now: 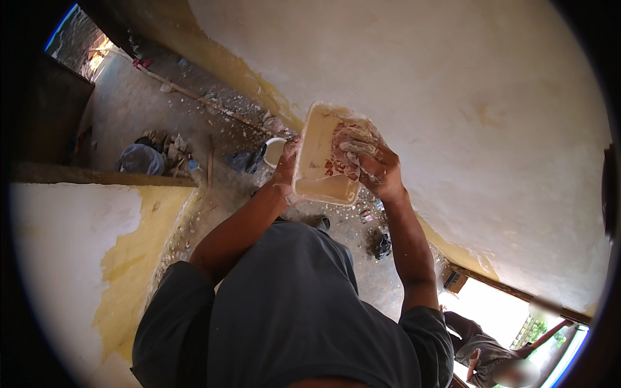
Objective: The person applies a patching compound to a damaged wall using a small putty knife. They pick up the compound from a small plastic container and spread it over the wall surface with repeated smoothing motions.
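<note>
I hold a beige rectangular plastic tub (314, 139) up in front of me, tilted, with reddish-brown bits and pale residue inside it. My left hand (285, 169) is closed on the tub's left side. My right hand (376, 165) reaches into the tub on the right, its fingers coated in pale paste and bent against the messy inner surface. Whether they grip anything there is hidden. Behind the tub, a white round bucket (273, 152) stands on the floor beside dark material.
A pale wall (485, 77) with yellow lower patches runs along the right; a low wall (77, 239) is at left. A pole (174, 84), rubble and bags (139, 160) lie on the floor. Another person (479, 349) is by the bright doorway at lower right.
</note>
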Demonstrator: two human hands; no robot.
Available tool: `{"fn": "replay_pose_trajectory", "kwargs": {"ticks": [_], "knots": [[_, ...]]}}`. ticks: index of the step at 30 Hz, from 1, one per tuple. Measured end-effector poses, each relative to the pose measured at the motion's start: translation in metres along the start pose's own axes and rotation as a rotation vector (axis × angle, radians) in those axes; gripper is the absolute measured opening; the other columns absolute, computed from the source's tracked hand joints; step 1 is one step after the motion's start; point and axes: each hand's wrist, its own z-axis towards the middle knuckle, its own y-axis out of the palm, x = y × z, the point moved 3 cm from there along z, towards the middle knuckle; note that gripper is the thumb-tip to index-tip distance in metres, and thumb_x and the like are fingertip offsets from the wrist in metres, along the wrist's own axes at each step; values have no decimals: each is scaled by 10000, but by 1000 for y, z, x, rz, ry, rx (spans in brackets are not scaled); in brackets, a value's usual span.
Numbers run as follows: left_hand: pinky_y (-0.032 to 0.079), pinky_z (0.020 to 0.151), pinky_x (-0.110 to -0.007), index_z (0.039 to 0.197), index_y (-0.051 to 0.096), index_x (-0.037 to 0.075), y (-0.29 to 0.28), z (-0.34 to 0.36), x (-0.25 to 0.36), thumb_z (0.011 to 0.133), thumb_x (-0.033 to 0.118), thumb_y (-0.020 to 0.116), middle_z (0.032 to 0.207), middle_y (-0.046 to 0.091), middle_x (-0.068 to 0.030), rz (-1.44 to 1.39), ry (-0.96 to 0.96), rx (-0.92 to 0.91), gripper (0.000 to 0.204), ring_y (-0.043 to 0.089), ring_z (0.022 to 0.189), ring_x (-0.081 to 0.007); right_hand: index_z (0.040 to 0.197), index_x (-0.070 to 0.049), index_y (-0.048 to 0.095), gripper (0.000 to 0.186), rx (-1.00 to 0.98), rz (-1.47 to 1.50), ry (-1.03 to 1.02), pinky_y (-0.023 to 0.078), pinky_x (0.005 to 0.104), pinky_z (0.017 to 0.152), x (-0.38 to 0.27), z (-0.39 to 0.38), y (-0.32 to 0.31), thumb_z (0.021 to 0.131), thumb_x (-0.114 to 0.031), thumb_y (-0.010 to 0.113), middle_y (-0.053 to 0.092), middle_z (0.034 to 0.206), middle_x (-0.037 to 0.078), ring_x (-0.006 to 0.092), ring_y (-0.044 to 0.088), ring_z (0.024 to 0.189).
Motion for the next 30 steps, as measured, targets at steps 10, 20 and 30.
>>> {"fn": "replay_pose_trajectory", "kwargs": {"ticks": [10,20,30], "knots": [[555,978,-532,1474,460,121,-3,-4,11,985,539,456,1369,589,-138,217,52,232,643,635,1179,-331,1146,68,675,372,32,145,77,423,435,1160,-11,-15,-6,782,62,747,653,1303,158,263,625,1226],[586,910,-490,1410,507,86,44,-5,10,1013,474,398,1274,629,-135,250,230,173,565,662,1110,-314,822,-155,708,194,247,-569,-234,518,548,1030,-56,-13,-49,637,-142,765,720,1068,56,261,714,1041],[518,1002,-529,1433,485,92,59,5,5,932,572,538,1321,599,-128,166,115,-40,695,598,1205,-330,891,-83,666,240,217,-697,-349,600,437,796,-91,3,-74,687,-70,793,723,1018,71,272,701,920]]}}
